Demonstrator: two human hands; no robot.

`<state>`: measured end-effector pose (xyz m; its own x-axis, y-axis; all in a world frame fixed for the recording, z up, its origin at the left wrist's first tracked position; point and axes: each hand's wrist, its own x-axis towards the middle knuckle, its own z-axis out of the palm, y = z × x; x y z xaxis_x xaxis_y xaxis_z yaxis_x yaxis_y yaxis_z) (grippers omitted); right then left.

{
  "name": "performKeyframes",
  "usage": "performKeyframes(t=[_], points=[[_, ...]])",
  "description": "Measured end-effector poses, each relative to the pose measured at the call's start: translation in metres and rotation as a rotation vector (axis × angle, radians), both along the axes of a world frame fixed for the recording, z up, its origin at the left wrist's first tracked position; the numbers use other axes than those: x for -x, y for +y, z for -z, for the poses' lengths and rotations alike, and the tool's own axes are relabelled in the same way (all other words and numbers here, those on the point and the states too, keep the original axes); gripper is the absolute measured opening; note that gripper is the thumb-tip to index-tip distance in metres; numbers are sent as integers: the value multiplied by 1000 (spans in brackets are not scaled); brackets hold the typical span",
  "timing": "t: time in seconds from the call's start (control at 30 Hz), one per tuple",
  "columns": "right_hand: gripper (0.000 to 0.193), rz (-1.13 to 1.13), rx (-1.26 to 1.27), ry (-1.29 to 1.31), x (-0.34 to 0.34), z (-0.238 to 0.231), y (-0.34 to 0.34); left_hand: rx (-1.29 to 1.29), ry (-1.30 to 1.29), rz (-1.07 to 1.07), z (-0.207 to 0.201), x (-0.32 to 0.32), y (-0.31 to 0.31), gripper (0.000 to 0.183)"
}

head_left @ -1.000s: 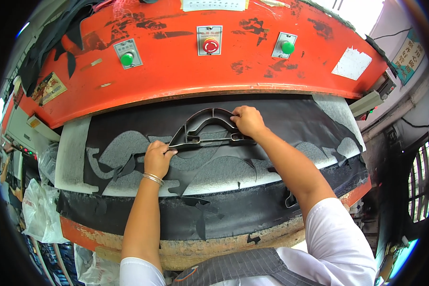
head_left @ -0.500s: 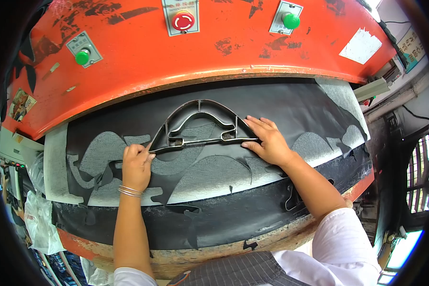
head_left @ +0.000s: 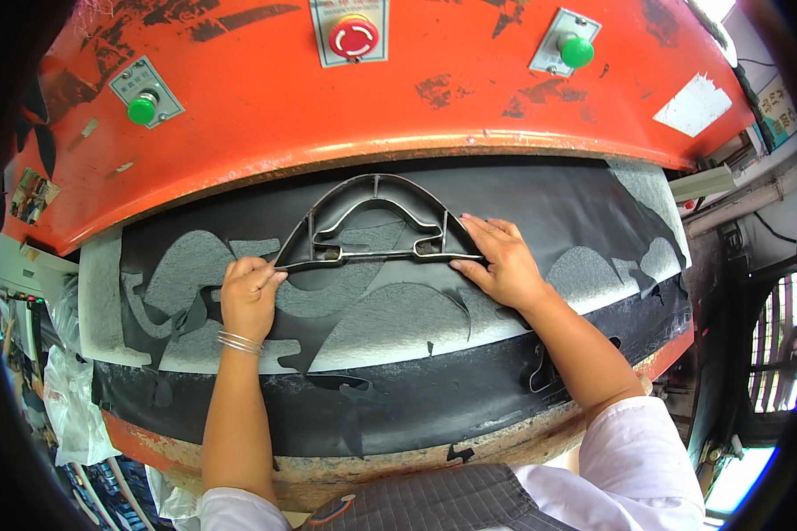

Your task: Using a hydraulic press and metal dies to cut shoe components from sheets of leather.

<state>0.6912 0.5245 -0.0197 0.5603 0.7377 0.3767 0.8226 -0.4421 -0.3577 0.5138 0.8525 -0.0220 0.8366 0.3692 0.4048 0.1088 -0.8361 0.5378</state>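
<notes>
An arch-shaped metal cutting die (head_left: 378, 256) lies on a black leather-like sheet (head_left: 540, 199), its curve toward the far side and its straight bar toward me. My left hand (head_left: 250, 294) pinches the die's left tip between thumb and fingers. At the opposite tip, my right hand (head_left: 506, 265) grips with the thumb on the near edge and the fingers along the outer curve. Grey, fabric-textured areas (head_left: 398, 323) show through curved cut-outs in the sheet, around and below the die.
An orange machine beam (head_left: 257, 133) spans the far side, carrying a red button (head_left: 353, 38) and two green buttons (head_left: 142, 109), (head_left: 576, 51). A worn wooden edge (head_left: 390, 469) runs along the near side. Clear plastic bags (head_left: 69, 403) hang at the left.
The die has shifted slightly away from me across the sheet, closer to the orange beam. Both hands moved with it and keep their grip. The whole view has tilted slightly.
</notes>
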Motion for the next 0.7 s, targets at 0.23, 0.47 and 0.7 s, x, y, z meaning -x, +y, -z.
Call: performKeyframes(t=[0.23,0.47,0.7], points=[[56,29,-9,5,10,-6,1,17,6,0,-2,6,5,11],[65,245,-231,198,34,-54,21,121,41,-21,-41,25,24,42],[17,391,-1093,30,-18,-172,21,-171,-768,-155,-178,15,33,17]])
